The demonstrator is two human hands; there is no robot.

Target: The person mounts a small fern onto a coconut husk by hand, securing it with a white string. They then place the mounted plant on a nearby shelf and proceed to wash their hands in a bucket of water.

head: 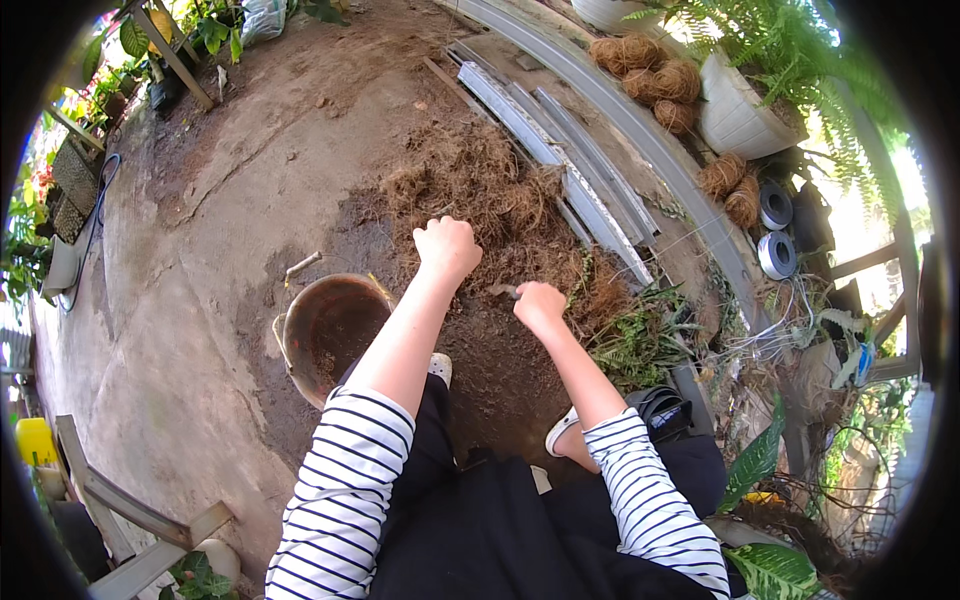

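Note:
A heap of brown root fibre and soil [480, 180] lies on the ground before me. My left hand [448, 251] is closed over the heap's near left part; whether it grips any fibre is hidden. To its right, my right hand [540, 304] is closed around the dark handle of a small hand tool, whose brownish blade [501, 289] points left at the soil. A worn bucket [300, 337] with dark soil residue inside stands left of my forearm, its wire handle folded outward. Cut fern fronds [637, 337] lie right of my right hand.
Metal channels [559, 157] lie beyond the heap on the right. Coconut-fibre balls [675, 79], a white pot with a fern [739, 112] and wire rolls [776, 255] line the right edge. Black plastic pots [660, 412] stand by my right leg. A wooden frame [142, 517] is at lower left.

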